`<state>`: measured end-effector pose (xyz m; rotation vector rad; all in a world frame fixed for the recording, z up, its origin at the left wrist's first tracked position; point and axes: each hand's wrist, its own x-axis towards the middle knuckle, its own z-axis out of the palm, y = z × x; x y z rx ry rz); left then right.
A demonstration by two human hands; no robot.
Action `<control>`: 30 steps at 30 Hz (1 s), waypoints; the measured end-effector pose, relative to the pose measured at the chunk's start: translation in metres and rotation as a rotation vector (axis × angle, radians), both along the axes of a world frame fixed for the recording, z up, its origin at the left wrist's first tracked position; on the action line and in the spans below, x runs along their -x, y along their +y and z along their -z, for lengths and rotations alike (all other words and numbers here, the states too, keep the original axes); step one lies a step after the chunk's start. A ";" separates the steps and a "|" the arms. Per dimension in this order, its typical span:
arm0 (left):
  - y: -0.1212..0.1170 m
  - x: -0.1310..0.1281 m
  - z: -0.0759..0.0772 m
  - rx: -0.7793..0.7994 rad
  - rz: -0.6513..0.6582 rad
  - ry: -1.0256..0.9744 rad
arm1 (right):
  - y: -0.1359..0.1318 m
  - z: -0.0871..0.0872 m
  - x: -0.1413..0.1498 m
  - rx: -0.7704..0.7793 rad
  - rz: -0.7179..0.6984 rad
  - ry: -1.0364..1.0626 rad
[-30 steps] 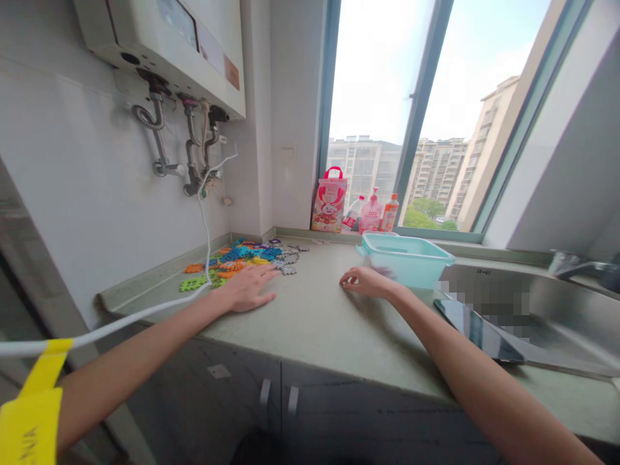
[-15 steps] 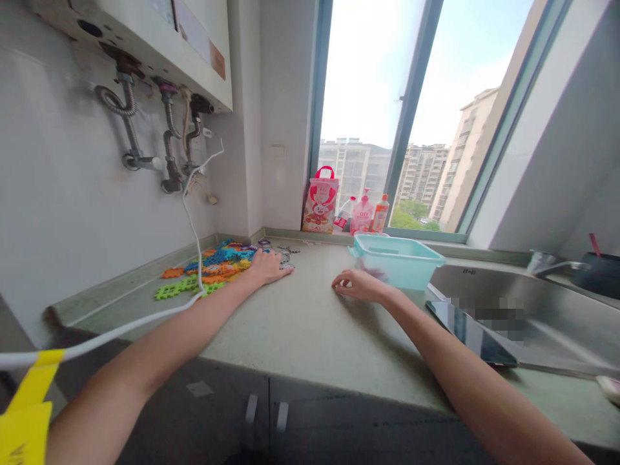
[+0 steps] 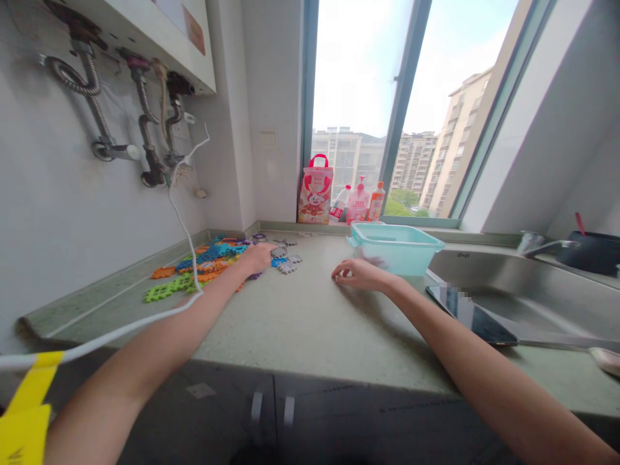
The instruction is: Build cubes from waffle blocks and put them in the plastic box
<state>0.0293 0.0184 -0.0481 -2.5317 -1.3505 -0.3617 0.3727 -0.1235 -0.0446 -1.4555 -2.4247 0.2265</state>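
Observation:
My left hand [image 3: 258,258] is over the right side of a pile of flat, toothed plastic pieces [image 3: 210,265] in orange, blue, green, yellow and purple. Its fingers look drawn together, and whatever they may hold is hidden. Just right of those fingers lie white and grey toothed pieces [image 3: 289,263], with a bit of blue among them. My right hand [image 3: 359,275] rests on the counter with loosely curled fingers, a little apart, and no object shows in them. Behind it stands a translucent turquoise plastic tub [image 3: 400,248].
A white cable [image 3: 140,326] with a yellow tag [image 3: 24,426] crosses above my left forearm. A dark tablet-like device [image 3: 472,316] lies at the edge of the steel sink [image 3: 571,303]. Bottles [image 3: 358,203] and a pink bag [image 3: 316,197] line the windowsill.
My left hand has moved forward and right over the pile, and its spread fingers have drawn together. The right hand has kept its place near the tub. The view has shifted somewhat.

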 end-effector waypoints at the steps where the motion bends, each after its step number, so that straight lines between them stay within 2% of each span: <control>1: 0.001 0.001 0.001 0.033 0.027 0.036 | 0.000 0.000 0.000 -0.001 -0.001 0.002; 4: 0.000 -0.001 -0.003 0.074 0.079 0.100 | 0.001 0.002 -0.001 -0.002 0.005 0.009; 9: -0.008 -0.002 -0.013 0.059 0.034 0.107 | 0.001 0.002 -0.001 0.001 0.003 0.013; 14: -0.009 -0.002 -0.009 0.024 0.032 0.068 | -0.002 -0.002 0.000 0.004 -0.007 0.004; 17: -0.006 -0.001 -0.008 0.084 0.006 0.100 | -0.002 -0.003 0.001 0.006 -0.007 -0.002; 23: -0.003 0.017 -0.022 0.209 0.039 0.192 | -0.001 -0.003 0.001 0.016 0.000 0.000; 26: -0.001 0.022 -0.022 0.127 -0.018 0.192 | -0.001 -0.003 0.001 0.006 -0.002 -0.011; 30: 0.004 0.018 -0.015 -0.033 -0.175 0.066 | -0.002 -0.004 0.002 -0.005 -0.005 -0.032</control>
